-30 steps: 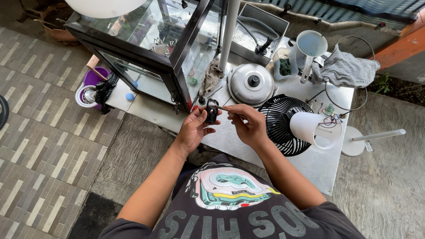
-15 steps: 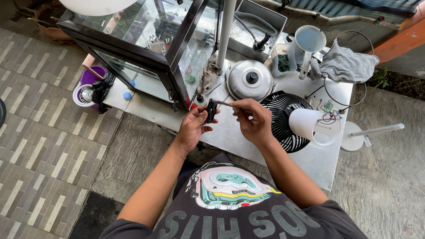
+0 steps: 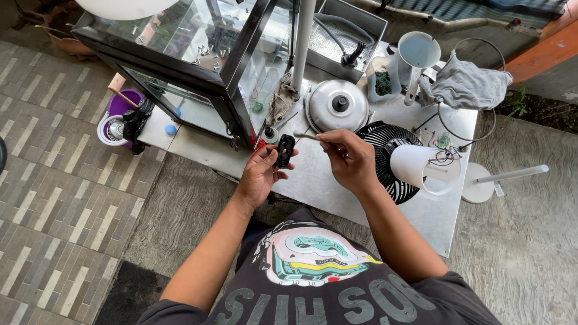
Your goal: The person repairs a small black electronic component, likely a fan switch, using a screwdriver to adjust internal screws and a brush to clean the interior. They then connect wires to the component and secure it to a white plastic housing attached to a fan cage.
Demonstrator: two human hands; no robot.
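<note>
While the person stands over the grey metal worktable (image 3: 421, 222), the biggest thing on it is the black-framed glass display case (image 3: 192, 54) at its far left, with small pale bits scattered on its shelf, too small to make out. Behind the table's middle sits a rectangular steel tray (image 3: 349, 30) holding a dark hose. Beside it stand a white plastic jug (image 3: 418, 54), its inside showing pale and bare, and a clear plastic tub (image 3: 382, 81) with dark green matter in it. A grey crumpled cloth (image 3: 466, 84) lies on a wire ring at the far right. The black round fan grille (image 3: 385, 150) rests near the front edge, with a white cone-shaped fan housing (image 3: 424, 165) lying on it, coloured wires showing at its open end. A domed steel pot lid (image 3: 337, 105) lies just behind the grille. On the floor to the left sits a purple bucket (image 3: 123, 105).

The left hand (image 3: 259, 174) is closed around a small black plastic part (image 3: 284, 150), held above the table's front edge. The right hand (image 3: 349, 156) pinches a thin pale stick-like tool (image 3: 307, 136), its tip close to that part.
</note>
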